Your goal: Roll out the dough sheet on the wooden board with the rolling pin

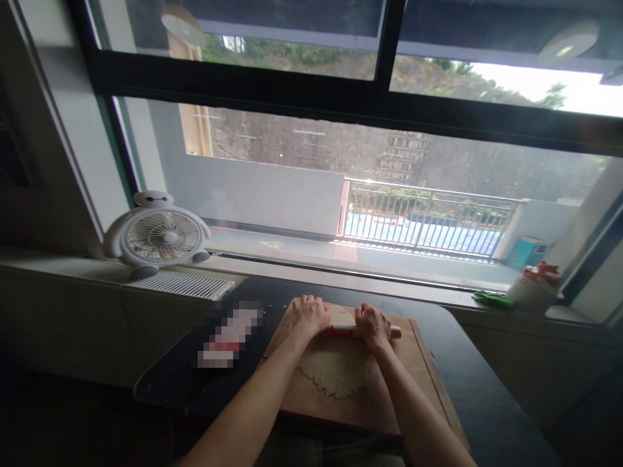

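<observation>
A wooden rolling pin [344, 331] with a red and white band lies crosswise over a flat sheet of pale dough [338, 370]. My left hand [309, 314] is closed over the pin's left part, and its knuckles hide that end. Further right, my right hand [374, 324] wraps round the pin, with the bare right end poking out past it. The dough has a ragged near edge and also shows beyond the pin. Under it is a brown wooden board [413, 389] with a groove along its right side.
The board rests on a dark table [481, 383] against a window. A blurred-out pale item [231, 337] lies left of the board. On the left stands a white fan [168, 237]. A white container [535, 288] and a green item [494, 299] sit on the right sill.
</observation>
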Motion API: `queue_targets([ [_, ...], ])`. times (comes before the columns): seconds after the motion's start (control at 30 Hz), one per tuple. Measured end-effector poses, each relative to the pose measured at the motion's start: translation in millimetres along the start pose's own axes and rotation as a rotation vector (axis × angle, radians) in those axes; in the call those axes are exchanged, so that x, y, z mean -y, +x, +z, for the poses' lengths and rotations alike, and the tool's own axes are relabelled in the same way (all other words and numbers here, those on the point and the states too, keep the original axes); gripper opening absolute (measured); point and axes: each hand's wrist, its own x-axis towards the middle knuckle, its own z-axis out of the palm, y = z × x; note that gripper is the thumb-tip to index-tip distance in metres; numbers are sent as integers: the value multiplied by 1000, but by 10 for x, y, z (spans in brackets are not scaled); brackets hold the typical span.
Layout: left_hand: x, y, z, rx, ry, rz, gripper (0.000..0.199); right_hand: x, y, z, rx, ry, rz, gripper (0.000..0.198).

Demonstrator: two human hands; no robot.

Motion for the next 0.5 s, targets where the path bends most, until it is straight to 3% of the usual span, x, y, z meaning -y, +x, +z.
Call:
queue_targets([
  [0.23, -20, -185, -44, -46, 14, 18, 42, -15, -180, -10, -79, -7, -46, 35],
  [0.5, 17, 91, 3, -21, 21, -8, 35, 27, 60, 38, -53, 17, -31, 39],
])
